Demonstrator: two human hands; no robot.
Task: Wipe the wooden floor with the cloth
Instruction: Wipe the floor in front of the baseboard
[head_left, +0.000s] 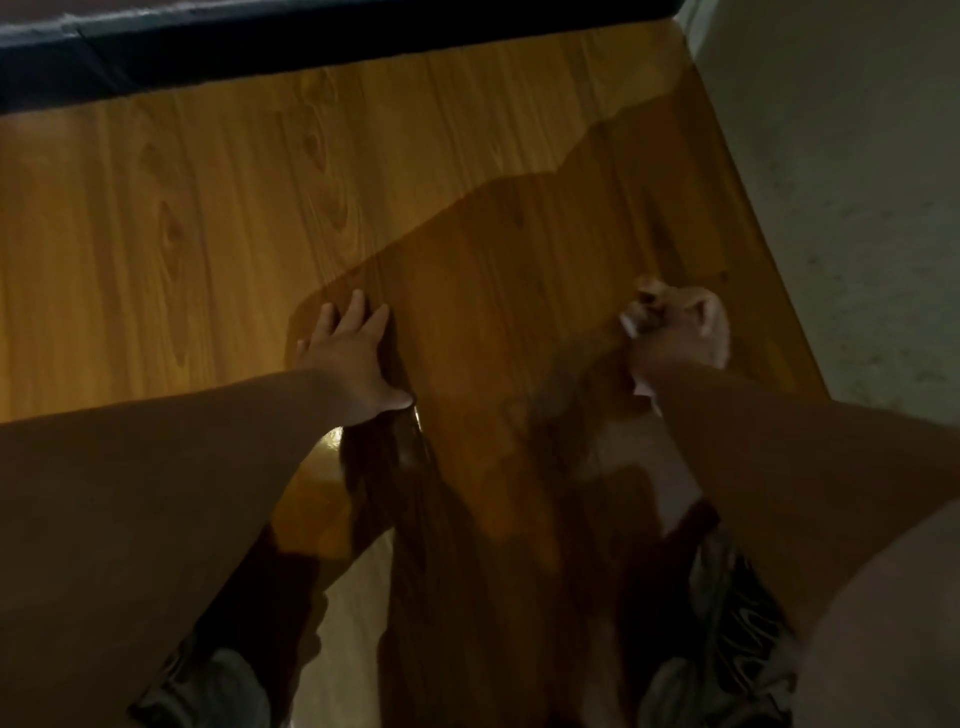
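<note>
1. A dark, blue-black band (363, 36) runs across the top of the view, tilting slightly, with a straight lower edge.
2. A pale, speckled greyish surface (841, 182) fills the right side from the top corner downward; whether it is a wall or a covering is unclear.
3. Black-and-white patterned fabric (737, 618) shows at the bottom right, blurred.
4. Grey fabric (218, 680) shows at the bottom left, in dim light.

left hand (353, 358) is resting flat on glossy orange-brown wooden floor (208, 234) | right hand (680, 340) is gripping crumpled pale cloth (629, 323)
</note>
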